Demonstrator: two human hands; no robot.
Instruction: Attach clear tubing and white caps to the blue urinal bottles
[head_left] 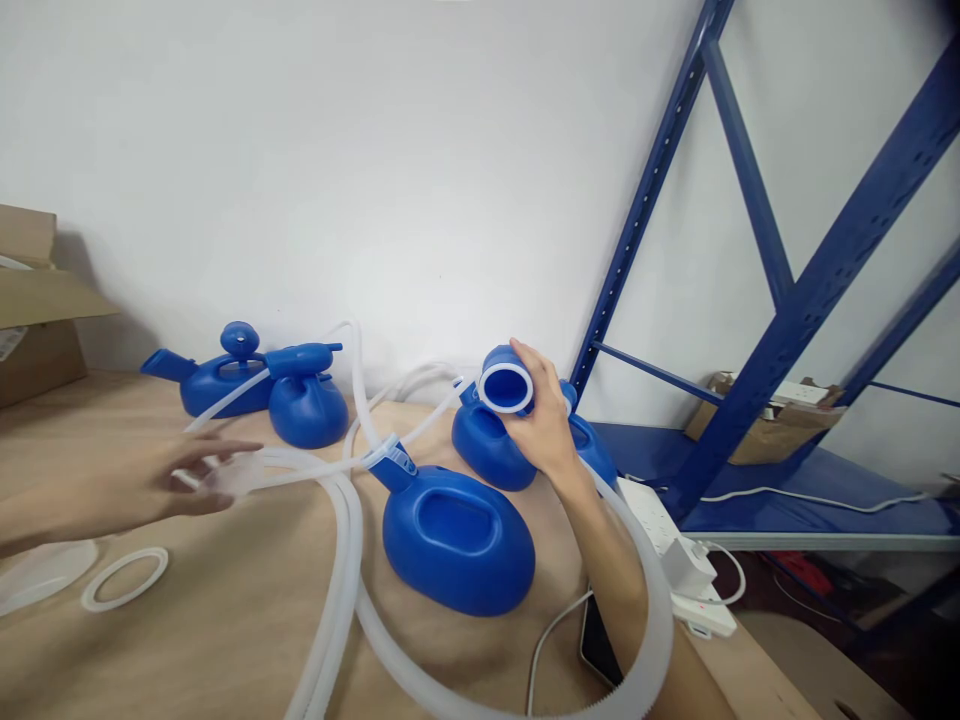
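My right hand point(541, 408) is closed around a blue cup-shaped plastic piece point(495, 352) with a white rim, its round mouth facing me. Behind and below it sits a blue urinal bottle point(491, 450); another blue bottle point(592, 445) is partly hidden by my wrist. In front lies a larger blue urinal bottle point(457, 545) with a label on its neck. At left, my left hand point(176, 475), blurred, has thumb and fingers apart beside the translucent hoses point(300, 470). Whether its fingertips touch a hose is unclear.
Two more blue bottles point(307, 412) stand near the wall. A white ring point(126, 580) and a pale disc point(46, 575) lie at left. A cardboard box point(37, 355) stands far left; a power strip point(675, 550), dark phone point(600, 635) and blue shelf rack point(660, 180) are at right.
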